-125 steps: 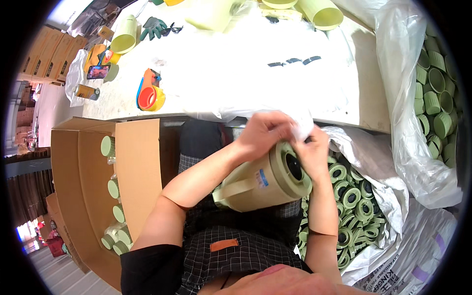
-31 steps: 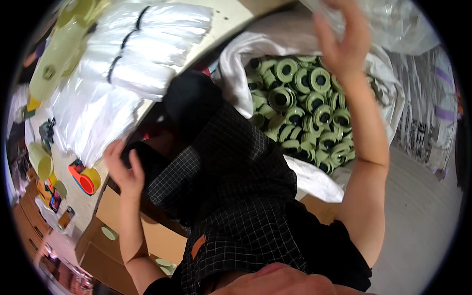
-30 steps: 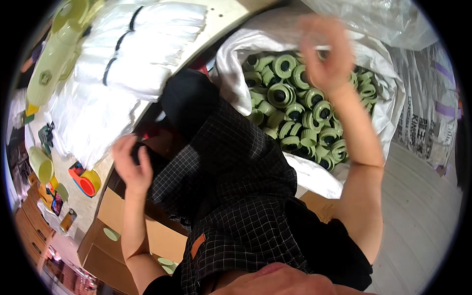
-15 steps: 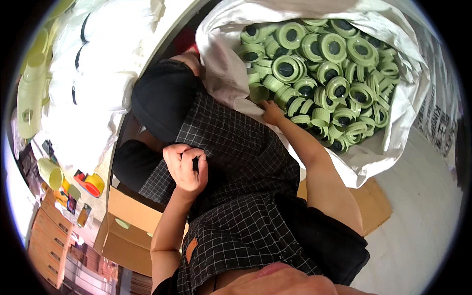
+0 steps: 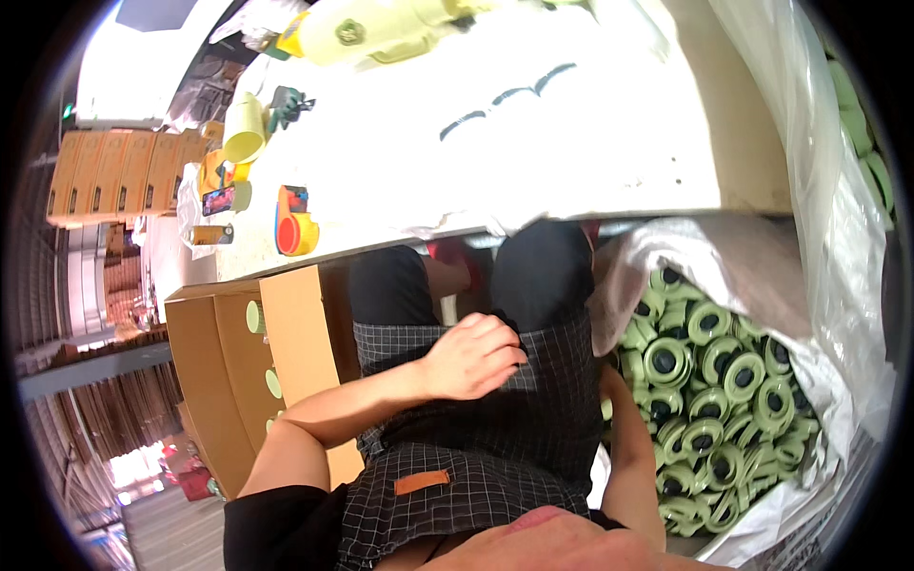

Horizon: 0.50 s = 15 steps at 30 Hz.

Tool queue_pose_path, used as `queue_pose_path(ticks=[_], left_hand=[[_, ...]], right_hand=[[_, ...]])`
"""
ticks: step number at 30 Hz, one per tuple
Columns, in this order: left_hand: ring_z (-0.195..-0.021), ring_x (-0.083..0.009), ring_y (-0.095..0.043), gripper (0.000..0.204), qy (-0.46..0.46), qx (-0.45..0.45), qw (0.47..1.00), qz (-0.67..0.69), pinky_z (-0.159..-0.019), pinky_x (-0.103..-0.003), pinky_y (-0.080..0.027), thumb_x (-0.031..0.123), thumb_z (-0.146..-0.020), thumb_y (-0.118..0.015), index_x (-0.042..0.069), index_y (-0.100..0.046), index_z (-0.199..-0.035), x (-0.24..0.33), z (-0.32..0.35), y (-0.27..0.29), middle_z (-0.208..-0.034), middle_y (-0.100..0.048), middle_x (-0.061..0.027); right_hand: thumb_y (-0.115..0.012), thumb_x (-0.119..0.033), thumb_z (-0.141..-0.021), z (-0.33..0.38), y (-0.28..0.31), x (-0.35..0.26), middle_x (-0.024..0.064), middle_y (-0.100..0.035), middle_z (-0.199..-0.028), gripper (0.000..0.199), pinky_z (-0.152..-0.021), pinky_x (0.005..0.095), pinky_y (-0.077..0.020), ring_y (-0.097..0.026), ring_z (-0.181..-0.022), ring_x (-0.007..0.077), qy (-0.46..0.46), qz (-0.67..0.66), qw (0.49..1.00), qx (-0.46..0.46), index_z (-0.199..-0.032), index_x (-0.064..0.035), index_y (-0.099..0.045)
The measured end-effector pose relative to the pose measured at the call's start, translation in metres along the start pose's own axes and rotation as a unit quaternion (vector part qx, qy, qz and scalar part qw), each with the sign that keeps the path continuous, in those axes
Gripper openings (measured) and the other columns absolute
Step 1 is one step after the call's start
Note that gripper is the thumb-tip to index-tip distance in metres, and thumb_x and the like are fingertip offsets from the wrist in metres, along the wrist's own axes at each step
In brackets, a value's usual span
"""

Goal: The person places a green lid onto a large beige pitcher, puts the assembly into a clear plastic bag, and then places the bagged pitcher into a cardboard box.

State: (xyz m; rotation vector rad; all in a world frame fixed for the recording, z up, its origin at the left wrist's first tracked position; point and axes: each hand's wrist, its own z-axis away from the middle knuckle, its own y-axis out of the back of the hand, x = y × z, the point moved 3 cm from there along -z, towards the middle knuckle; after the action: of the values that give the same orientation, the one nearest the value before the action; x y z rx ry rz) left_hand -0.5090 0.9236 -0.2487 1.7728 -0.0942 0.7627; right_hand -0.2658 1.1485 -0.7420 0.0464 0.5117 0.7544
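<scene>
Hands first: the left hand lies at the centre of the frame on the lap, on a black-and-white checked apron, its fingers curled loosely under with nothing visible between them. Only the right forearm shows, running up the right of centre toward the sack; the right hand is hidden behind the knee and the sack's edge, so whether it is spread or closed cannot be told.

Just right of that forearm, filling the lower right, an open white plastic sack is heaped with pale green ring-shaped lids, each with a dark centre hole. At lower left stands an open brown cardboard box, with a few pale green round pieces showing against its inner wall.

Farther up, a white table spans the upper half. Near its left edge sits an orange and yellow tape dispenser, and above that a pale yellow-green cup. At the top edge lies a large yellow-green jug. Stacked brown cartons stand at the far upper left.

Against half a second ago, the view has swung back toward the table, the left hand sits lower on the apron, and the right hand no longer shows among the lids.
</scene>
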Motion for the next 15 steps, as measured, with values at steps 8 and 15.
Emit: queue_pose_path(ticks=[8,15], left_hand=[[-0.106,-0.0336,-0.057,0.042,0.224,0.314,0.908,-0.162,-0.089,-0.039,-0.047,0.007,-0.082,-0.069,-0.002,-0.052,-0.120,-0.187,-0.003,0.147,-0.113,-0.058,-0.0192],[-0.117,-0.0284,-0.056,0.069,0.456,0.454,0.757,-0.116,-0.100,-0.038,-0.043,0.021,-0.076,-0.080,-0.004,-0.049,-0.133,-0.397,-0.024,0.268,-0.133,-0.054,-0.0185]], right_hand=[[-0.063,-0.026,-0.090,0.153,0.078,-0.019,0.0173,-0.069,-0.106,0.029,-0.083,0.0524,-0.0514,-0.065,-0.097,0.0393,-0.060,0.197,0.975,0.085,-0.112,-0.0090,-0.071],[-0.053,-0.026,-0.101,0.274,0.179,-0.090,0.0072,-0.062,-0.085,0.024,-0.075,0.0345,-0.0488,-0.060,-0.079,0.0197,0.106,-0.388,0.822,0.403,-0.101,-0.0027,-0.059]])
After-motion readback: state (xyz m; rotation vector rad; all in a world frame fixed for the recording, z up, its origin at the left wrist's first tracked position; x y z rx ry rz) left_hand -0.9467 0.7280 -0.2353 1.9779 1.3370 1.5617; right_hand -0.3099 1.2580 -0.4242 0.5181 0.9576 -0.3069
